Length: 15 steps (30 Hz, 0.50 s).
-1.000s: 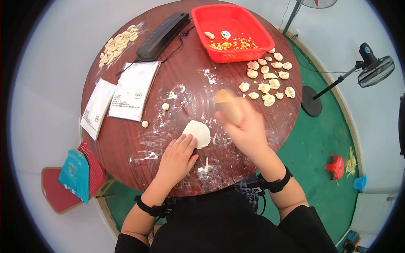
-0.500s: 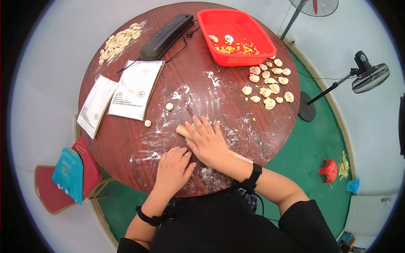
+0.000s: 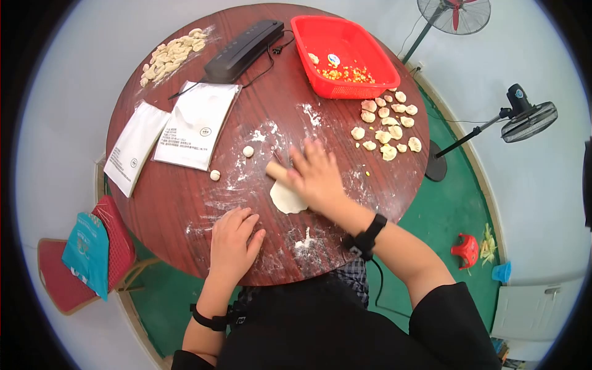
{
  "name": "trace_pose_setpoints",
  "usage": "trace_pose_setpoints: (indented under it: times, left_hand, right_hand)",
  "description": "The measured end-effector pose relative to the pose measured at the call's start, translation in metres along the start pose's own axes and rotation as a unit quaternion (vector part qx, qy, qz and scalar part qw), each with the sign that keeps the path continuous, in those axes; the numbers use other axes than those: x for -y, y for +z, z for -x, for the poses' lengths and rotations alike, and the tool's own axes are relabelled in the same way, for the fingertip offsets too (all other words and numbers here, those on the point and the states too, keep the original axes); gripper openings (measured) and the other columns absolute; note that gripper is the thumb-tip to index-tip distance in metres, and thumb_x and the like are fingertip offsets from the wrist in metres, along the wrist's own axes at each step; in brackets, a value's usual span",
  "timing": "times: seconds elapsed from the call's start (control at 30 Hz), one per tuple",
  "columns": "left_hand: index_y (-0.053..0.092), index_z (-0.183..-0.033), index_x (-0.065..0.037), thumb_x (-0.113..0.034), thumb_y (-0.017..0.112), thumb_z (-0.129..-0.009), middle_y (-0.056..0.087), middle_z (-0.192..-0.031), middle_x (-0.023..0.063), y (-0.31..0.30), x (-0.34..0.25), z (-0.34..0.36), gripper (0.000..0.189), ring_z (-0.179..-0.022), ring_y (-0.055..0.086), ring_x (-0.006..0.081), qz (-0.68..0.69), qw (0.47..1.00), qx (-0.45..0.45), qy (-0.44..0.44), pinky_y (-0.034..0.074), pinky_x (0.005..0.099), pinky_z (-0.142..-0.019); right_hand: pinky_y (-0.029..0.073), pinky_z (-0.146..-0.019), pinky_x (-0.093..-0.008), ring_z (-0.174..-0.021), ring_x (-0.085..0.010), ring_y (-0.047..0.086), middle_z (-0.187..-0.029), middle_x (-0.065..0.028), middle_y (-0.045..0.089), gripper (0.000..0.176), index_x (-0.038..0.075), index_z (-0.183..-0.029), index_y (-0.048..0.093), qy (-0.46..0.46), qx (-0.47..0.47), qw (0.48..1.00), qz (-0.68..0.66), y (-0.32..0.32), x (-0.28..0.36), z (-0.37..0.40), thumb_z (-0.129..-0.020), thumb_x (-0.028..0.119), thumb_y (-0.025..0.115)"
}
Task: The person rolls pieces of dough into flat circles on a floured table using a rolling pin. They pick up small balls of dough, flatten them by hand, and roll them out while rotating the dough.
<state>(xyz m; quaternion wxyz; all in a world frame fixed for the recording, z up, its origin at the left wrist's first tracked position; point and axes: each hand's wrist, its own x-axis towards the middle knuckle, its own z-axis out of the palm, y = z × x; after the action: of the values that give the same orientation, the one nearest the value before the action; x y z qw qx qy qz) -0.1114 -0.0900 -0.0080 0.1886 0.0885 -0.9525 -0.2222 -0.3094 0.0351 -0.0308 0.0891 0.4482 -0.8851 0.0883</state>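
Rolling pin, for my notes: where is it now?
Near the head view's middle, the rolling pin is under the right hand, at the upper edge of the flattened dough.

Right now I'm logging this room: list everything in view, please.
round table: one, reddish-brown, centre
plastic basket: one, red, table's far side
long device: one, black, beside basket
printed packets: two, white, table left
heaped dough pieces: many, cream, far left
dumplings: many, cream, table right
dough balls: two, white, mid-table
flat dough disc: one, white, mid-table
rolling pin: one, tan, at disc
flour: patches, white, mid-table
caged fans: two, grey, right
chair: count unclear, red, left
bag: one, teal, on chair
stool: one, red, right floor
container: one, blue, right floor
scraps: several, pale, beside stool
cabinet: one, white, lower right
wristbands: two, black, wrists
left hand: one, near edge
right hand: one, on pin
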Motion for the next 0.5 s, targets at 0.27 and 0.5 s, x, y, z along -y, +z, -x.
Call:
trace_pose_setpoints:
  times: [0.27, 0.5]
  left_hand:
    - [0.065, -0.107, -0.003, -0.02, 0.068, -0.08, 0.06, -0.117, 0.0126, -0.001, 0.003, 0.006, 0.032, -0.115, 0.054, 0.0341, 0.025, 0.999, -0.021, -0.008, 0.04, 0.0455, -0.097]
    - [0.065, -0.107, -0.003, -0.019, 0.068, -0.08, 0.06, -0.117, 0.0129, -0.001, 0.009, 0.016, 0.031, -0.115, 0.054, 0.0339, 0.02, 0.999, -0.038, -0.025, 0.04, 0.0451, -0.096]
  right_hand:
    - [0.025, -0.109, -0.0597, -0.141, -0.0397, 0.027, -0.151, -0.023, 0.031, 0.061, 0.009, -0.146, 0.035, -0.05, -0.001, 0.999, -0.005, 0.011, -0.016, -0.001, -0.095, 0.041, 0.046]
    - [0.025, -0.112, -0.0559, -0.142, -0.0382, 0.025, -0.151, -0.0239, 0.028, 0.063, 0.01, -0.146, 0.037, -0.061, 0.07, 0.988, -0.125, -0.005, 0.019, 0.019, -0.095, 0.046, 0.045]
